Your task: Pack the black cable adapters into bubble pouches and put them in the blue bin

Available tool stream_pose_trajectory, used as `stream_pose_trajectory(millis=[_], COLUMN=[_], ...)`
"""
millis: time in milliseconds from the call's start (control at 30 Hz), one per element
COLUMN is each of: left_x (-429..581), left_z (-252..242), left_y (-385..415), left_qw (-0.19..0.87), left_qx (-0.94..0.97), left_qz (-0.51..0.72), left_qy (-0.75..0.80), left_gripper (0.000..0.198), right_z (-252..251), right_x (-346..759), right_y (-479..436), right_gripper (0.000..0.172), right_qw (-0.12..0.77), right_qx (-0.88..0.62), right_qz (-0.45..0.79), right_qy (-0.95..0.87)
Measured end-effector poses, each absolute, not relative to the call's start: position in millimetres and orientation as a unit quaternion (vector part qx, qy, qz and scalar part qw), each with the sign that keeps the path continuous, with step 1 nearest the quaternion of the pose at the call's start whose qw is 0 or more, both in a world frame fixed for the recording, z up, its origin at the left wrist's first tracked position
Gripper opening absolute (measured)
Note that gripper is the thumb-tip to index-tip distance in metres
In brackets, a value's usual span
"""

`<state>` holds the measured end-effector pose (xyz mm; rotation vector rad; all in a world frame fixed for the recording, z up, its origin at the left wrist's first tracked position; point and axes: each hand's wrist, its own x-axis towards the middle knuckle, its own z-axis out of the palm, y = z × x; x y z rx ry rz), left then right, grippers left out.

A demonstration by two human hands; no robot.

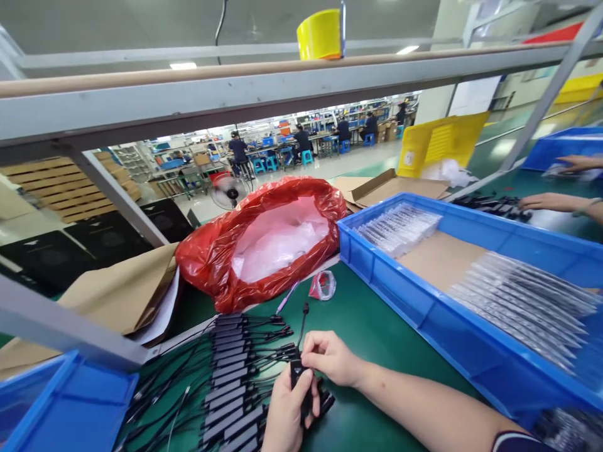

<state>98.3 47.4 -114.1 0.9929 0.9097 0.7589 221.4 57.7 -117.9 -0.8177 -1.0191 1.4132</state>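
My left hand is wrapped round a small black cable adapter, its thumb on the flat face. A short cable with a plug at its tip sticks up from the adapter's far end. Over the upper right edge of the adapter my right hand is closed in a pinch; what sits between its fingertips is too small to make out. Left of my hands lies a long row of similar black adapters, side by side, with their cables spread to both sides on the green tabletop.
A red plastic bag with clear wrapping stands behind. On the right a blue bin holds stacks of packed items; another blue bin is at lower left. A purple pen and small bag lie ahead. Another person's hands work far right.
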Motion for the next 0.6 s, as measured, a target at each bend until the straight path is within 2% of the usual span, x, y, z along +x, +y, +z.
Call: stream_pose_trajectory(millis=[133, 300, 467, 600], left_x=[98, 98, 101, 101], left_z=[-113, -114, -116, -113], left_y=[49, 49, 45, 47], left_qw=[0.683, 0.675, 0.691, 0.678], left_qx=[0.466, 0.493, 0.5, 0.458], left_qz=[0.351, 0.324, 0.287, 0.35], left_qy=[0.44, 0.443, 0.436, 0.456], left_gripper=[0.037, 0.035, 0.033, 0.031], right_z=[-121, -119, -113, -107], right_x=[222, 228, 243, 252], right_y=[61, 68, 75, 78], right_gripper=[0.035, 0.041, 0.03, 0.028], right_qw=[0.569, 0.556, 0.666, 0.709], right_qx=[-0.349, -0.306, -0.312, -0.316], right_qz=[0.616, 0.706, 0.644, 0.601], right_qy=[-0.418, -0.316, -0.212, -0.192])
